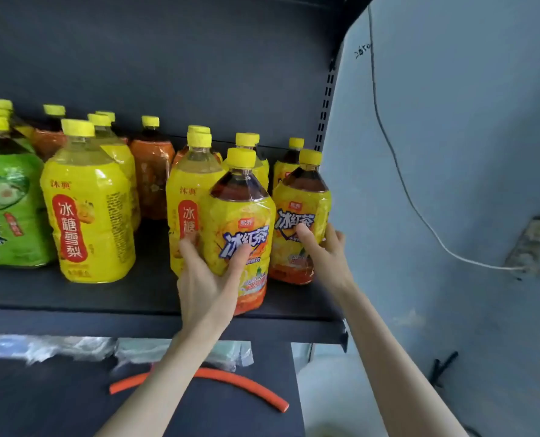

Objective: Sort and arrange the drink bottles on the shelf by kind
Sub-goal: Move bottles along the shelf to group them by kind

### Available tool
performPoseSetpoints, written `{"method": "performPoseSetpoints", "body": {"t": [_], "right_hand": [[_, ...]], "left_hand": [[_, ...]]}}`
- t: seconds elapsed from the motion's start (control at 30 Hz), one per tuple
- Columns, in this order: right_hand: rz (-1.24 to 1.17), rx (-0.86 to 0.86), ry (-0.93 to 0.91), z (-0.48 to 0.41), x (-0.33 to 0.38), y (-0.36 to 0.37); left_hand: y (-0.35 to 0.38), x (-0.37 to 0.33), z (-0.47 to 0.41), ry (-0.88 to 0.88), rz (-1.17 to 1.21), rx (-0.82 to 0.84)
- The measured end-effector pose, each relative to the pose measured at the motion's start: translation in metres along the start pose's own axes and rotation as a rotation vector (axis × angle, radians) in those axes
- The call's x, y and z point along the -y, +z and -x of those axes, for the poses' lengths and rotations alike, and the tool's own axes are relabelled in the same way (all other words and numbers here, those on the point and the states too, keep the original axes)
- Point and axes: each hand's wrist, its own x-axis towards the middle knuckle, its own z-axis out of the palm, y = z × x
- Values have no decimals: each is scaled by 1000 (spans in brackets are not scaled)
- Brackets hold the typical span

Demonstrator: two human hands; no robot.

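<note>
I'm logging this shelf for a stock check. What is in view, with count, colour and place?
Green tea bottle: one clear in front, green label, far left; more caps behind.
Pear drink bottles: at least three, yellow labels, left and centre.
Iced black tea bottles: two in front, dark tea, yellow-orange labels, right; more behind.
Orange-labelled bottles: about three, back row.
Shelf: one, dark grey.
Orange tube: one, lower surface.
White cable: one, blue-grey wall, right.
Left hand: grips front iced tea bottle.
Right hand: on rightmost iced tea bottle.
</note>
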Motion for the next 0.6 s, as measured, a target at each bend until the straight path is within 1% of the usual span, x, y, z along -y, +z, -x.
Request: {"method": "performPoseSetpoints", "body": {"t": [0.1, 0.27, 0.4, 0.43, 0.5, 0.53, 0.57, 0.6], "right_hand": [[7, 4, -7, -21, -3, 0], [-59, 49, -55, -39, -3, 7], [-114, 132, -12, -32, 2, 6], [-99, 117, 0, -26, 2, 4], [-52, -33, 4, -11, 2, -2], [-77, -76, -29, -2, 4, -3], [-125, -53, -71, 6, 6, -5], [-179, 22, -100, 12, 8, -5]], "left_hand": [[5, 0, 4, -3, 59, 14], [15, 0, 4, -15, 36, 11], [23, 1, 2, -5, 51, 43], [26, 2, 0, -5, 46, 47], [30, 3, -1, 1, 14, 62], [33, 4, -2, 10, -16, 74], [35, 5, -2, 25, -62, 83], [36, 5, -2, 48, -122, 89]]}}
